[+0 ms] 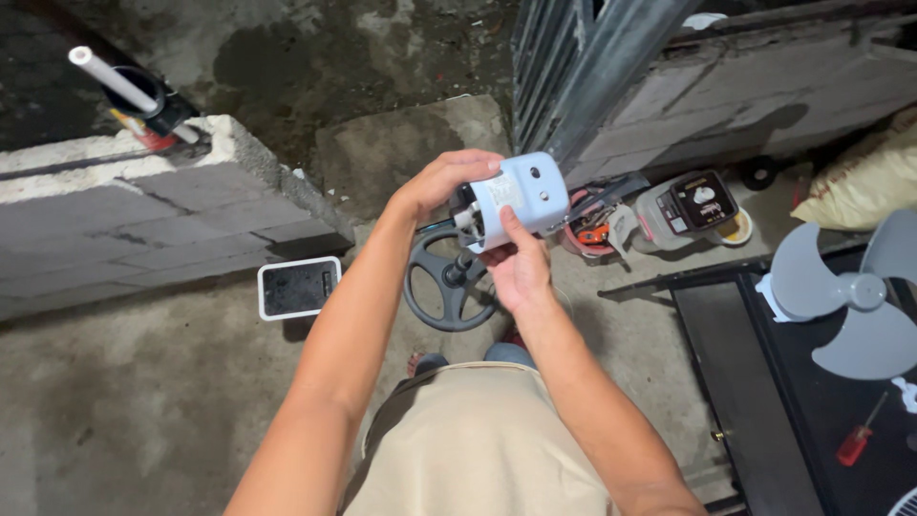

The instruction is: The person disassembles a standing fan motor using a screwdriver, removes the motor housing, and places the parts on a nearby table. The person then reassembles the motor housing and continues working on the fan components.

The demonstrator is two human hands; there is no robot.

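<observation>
Left hand [441,186] wrapped over fan motor [511,199] | right hand [516,263] pinching motor underside | fan blade [850,296] off, right of motor on desk [755,382] | screwdriver [858,441] beside blade | reassembly pending

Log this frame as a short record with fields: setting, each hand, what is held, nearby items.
setting: concrete floor beside a low block wall, seen from above
left hand: grips the top and rear of the motor housing
right hand: supports it from below, thumb pressed on its side
held item: pale blue fan motor housing, shaft end toward the left hand
below the hands: black wheel-shaped part
on the floor: white-framed tablet
right side: grey fan blade and red screwdriver on a black table
</observation>
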